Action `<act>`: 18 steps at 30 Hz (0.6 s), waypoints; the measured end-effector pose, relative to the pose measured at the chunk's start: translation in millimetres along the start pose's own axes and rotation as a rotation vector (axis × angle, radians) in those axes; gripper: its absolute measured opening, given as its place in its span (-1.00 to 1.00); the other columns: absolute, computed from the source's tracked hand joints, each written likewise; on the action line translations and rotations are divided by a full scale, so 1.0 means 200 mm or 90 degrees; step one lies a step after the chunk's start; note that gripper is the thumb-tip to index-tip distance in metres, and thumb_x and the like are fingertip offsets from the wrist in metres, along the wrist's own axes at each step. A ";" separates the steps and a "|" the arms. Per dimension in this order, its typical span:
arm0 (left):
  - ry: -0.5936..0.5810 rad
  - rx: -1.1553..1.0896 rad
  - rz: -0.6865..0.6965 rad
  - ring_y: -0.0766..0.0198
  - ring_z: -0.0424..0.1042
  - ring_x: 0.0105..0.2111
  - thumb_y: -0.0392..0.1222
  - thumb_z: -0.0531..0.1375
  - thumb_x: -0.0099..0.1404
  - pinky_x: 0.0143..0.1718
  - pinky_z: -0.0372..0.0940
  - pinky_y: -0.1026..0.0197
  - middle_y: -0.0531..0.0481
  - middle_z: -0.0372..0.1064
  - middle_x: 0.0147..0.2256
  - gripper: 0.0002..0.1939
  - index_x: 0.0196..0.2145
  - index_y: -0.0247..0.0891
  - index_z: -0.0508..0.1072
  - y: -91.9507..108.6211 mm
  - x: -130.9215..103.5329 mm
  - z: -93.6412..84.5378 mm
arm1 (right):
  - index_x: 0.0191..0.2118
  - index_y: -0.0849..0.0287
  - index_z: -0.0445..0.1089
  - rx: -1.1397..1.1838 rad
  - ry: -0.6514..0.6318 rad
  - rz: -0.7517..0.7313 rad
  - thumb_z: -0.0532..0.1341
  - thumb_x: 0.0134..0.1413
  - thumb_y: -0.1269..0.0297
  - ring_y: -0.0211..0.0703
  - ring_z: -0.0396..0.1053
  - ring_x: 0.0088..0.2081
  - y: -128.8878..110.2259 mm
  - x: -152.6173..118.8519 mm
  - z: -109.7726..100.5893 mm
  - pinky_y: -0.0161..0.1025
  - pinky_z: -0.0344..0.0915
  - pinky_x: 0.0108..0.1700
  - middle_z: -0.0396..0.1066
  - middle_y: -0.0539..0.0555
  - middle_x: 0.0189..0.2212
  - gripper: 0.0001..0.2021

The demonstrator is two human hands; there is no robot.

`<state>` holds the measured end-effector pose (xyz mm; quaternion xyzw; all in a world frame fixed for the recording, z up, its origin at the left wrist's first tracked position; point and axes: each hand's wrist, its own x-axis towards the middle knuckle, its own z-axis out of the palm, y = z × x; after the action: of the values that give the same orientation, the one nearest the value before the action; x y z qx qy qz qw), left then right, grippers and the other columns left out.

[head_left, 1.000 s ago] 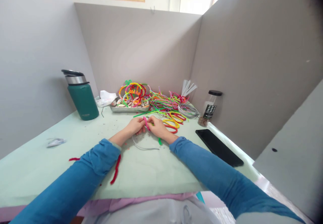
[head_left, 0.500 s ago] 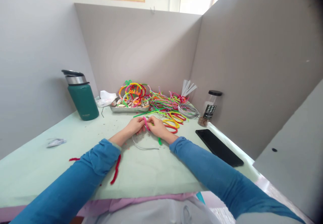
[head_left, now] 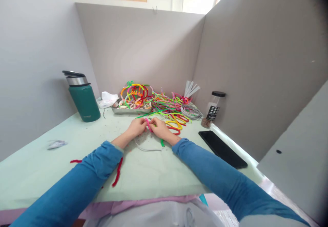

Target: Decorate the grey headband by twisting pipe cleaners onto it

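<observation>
Between my two hands, in the middle of the table, is a bright pink pipe cleaner (head_left: pixel 148 125). My left hand (head_left: pixel 137 127) pinches it from the left with closed fingers. From the right, my right hand (head_left: pixel 158 128) grips it too, thumb and forefinger together. A bit of yellow-green shows at the right fingertips; what it belongs to is hidden. Below the hands a thin grey wire (head_left: pixel 146 150) curves across the cloth. The tip of a green pipe cleaner (head_left: pixel 162 143) sticks out under my right wrist. A red pipe cleaner (head_left: pixel 118 173) lies by my left sleeve.
Behind the hands stand a metal tray (head_left: pixel 132 111) with pipe-cleaner hoops and a heap of coloured pipe cleaners (head_left: pixel 166 102). A grey wire coil (head_left: pixel 191 112) lies beside it. A green bottle (head_left: pixel 85 103) is left; a jar (head_left: pixel 212 111) and black phone (head_left: pixel 222 149) are right.
My hands stay in nearly the same place around the pink pipe cleaner, with only a slight shift of the fingers. The things on the table have not moved.
</observation>
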<state>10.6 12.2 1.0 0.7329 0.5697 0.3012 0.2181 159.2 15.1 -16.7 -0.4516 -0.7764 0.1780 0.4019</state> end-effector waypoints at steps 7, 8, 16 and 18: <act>0.136 0.135 0.067 0.32 0.32 -0.51 -0.19 0.05 0.14 -0.48 0.09 0.32 0.03 0.40 -0.54 -0.83 -0.50 -0.28 0.38 0.01 0.00 -0.02 | -0.39 0.17 0.30 0.016 0.015 0.009 0.11 0.00 0.34 -0.23 0.27 -0.39 0.01 0.00 0.00 -0.31 0.09 -0.35 0.36 -0.02 -0.46 -0.94; 0.143 0.129 0.070 0.32 0.33 -0.50 -0.19 0.07 0.13 -0.47 0.09 0.32 0.03 0.41 -0.51 -0.85 -0.46 -0.28 0.40 0.01 0.00 -0.02 | -0.40 0.17 0.30 0.018 0.018 0.011 0.11 0.00 0.34 -0.23 0.27 -0.39 0.01 0.01 0.00 -0.31 0.09 -0.36 0.36 -0.02 -0.47 -0.95; 0.150 0.098 0.152 0.36 0.32 -0.52 -0.24 0.12 0.11 -0.43 0.15 0.32 0.02 0.46 -0.39 -0.84 -0.34 -0.27 0.46 0.01 -0.01 -0.02 | -0.42 0.17 0.29 0.050 0.024 0.030 0.11 -0.03 0.38 -0.25 0.25 -0.42 0.02 0.02 0.00 -0.31 0.12 -0.34 0.33 -0.04 -0.50 -0.97; 0.148 0.115 0.173 0.35 0.33 -0.51 -0.26 0.12 0.11 -0.42 0.15 0.32 0.02 0.46 -0.41 -0.84 -0.35 -0.27 0.47 0.01 -0.01 -0.02 | -0.43 0.18 0.28 0.062 0.023 0.039 0.11 -0.03 0.38 -0.26 0.24 -0.44 0.01 0.01 -0.01 -0.32 0.13 -0.35 0.31 -0.05 -0.52 -0.96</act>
<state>8.7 10.3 4.7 0.7801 0.5114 0.3580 0.0414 160.8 19.0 -16.3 -0.4586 -0.7451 0.2193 0.4318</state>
